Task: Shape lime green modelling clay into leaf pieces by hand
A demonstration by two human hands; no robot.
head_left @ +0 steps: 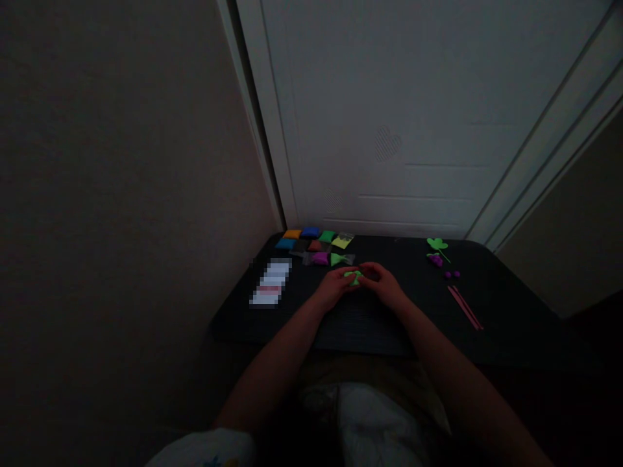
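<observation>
Both of my hands meet over the middle of a dark table [511, 311]. My left hand [335, 285] and my right hand [382, 282] are closed together on a small lump of green clay [354, 277], which shows between the fingertips. Just behind the hands lies an opened green clay packet [341, 259]. The room is dim and the fingers are hard to make out in detail.
Several small coloured clay packets [311, 243] lie at the table's back left. A blurred card [271, 283] lies to the left. At the right are a green and purple clay figure [437, 250], two purple balls [452, 274] and pink sticks [464, 307]. A white door [413, 117] stands behind.
</observation>
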